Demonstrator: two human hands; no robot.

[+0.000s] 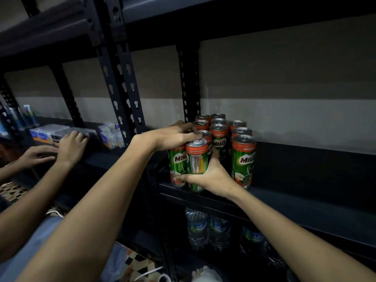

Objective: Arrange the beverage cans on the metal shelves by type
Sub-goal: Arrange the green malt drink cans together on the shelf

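Head view. Metal shelf (305, 198) — dark, running across the middle right of the frame, carried on perforated uprights (120, 82).

Milo cans (220, 129) — green with red tops, standing upright in close rows at the centre of the frame, on the shelf's left end. One more, the front right can (243, 161), is set at the shelf's front edge, just beside the group.

Held can (196, 164) — at the front of the group, its base at the shelf edge, label side turned away. It is gripped low by the right hand (213, 178), thumb curled across the front, fingers wrapped behind.

Left hand (173, 138) — laid over the tops of the front left cans, fingers curled down onto their rims; whether a can is pinched cannot be told.

Water bottles (209, 228) — seen on the level below, lower centre.

Left of the frame: small packets (109, 135) on a neighbouring shelf, where another person's two hands (70, 146) are rested, fingers spread.
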